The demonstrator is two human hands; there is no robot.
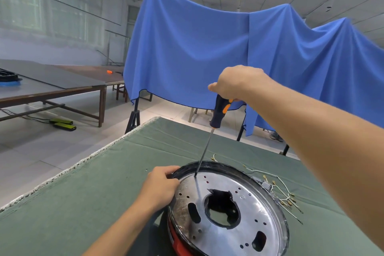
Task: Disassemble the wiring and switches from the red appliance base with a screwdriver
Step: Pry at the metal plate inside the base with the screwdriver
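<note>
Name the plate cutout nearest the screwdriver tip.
The narrow oval slot by the left hand; the big middle hole and the near-right slot lie further from the screwdriver.

light: bright, even, from ceiling fixtures | shadows: soft | glare: metal plate point(239, 203) | edges: wide-angle bending

Glossy metal plate point(239, 210) over perhaps plastic red base point(178, 244), on matt green cloth point(83, 197).

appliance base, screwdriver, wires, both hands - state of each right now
appliance base: on green table, metal plate up
screwdriver: nearly upright, tip on plate near far rim
wires: loose, lying on table at right
left hand: grips base rim
right hand: grips screwdriver handle
</note>
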